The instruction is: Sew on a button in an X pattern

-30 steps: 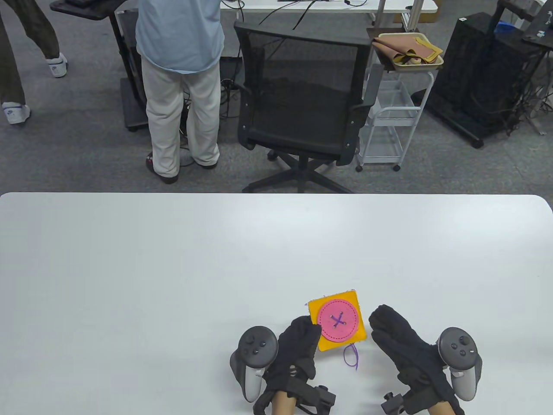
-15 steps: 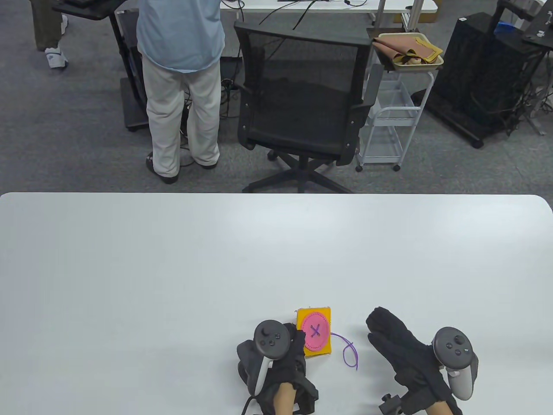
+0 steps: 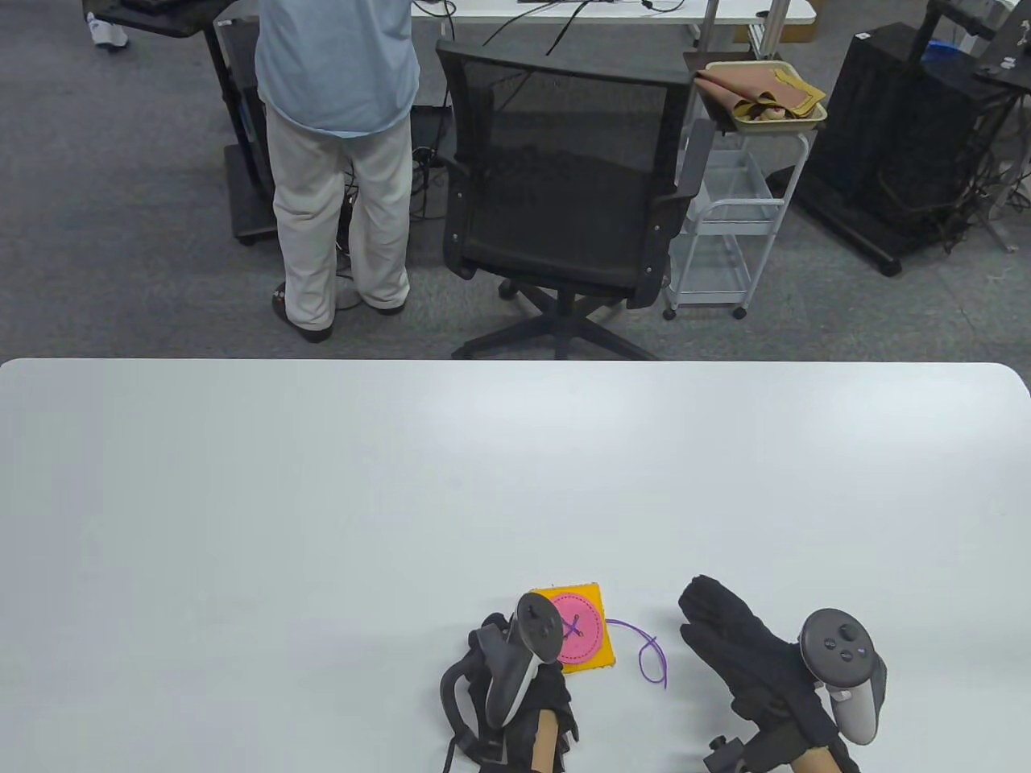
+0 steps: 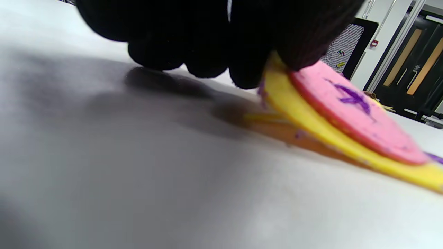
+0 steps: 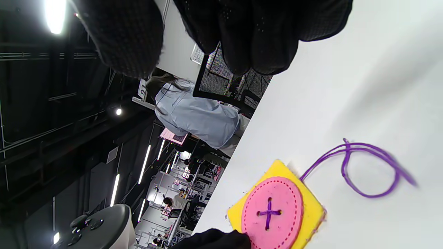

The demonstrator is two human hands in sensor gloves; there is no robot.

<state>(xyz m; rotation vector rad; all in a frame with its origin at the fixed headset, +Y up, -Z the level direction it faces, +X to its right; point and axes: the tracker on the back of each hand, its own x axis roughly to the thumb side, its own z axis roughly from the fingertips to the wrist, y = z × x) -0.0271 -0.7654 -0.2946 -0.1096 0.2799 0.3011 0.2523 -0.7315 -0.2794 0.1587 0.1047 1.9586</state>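
A yellow felt square carries a pink felt button stitched with a purple X. My left hand pinches the square's left edge, and its tracker hides the fingers in the table view. In the left wrist view my left fingertips grip the yellow edge, which is lifted off the table on that side. Loose purple thread trails in a loop to the right of the square. My right hand lies flat on the table to the right of the thread, fingers extended and empty. The right wrist view shows the button and the thread.
The white table stretches wide to the left and far side. Beyond its far edge stand a black office chair, a person with their back turned and a white cart.
My left hand has rolled onto its side and drawn the felt square left and nearer to me, tilting it. The thread now trails out to the right. My right hand has barely moved.
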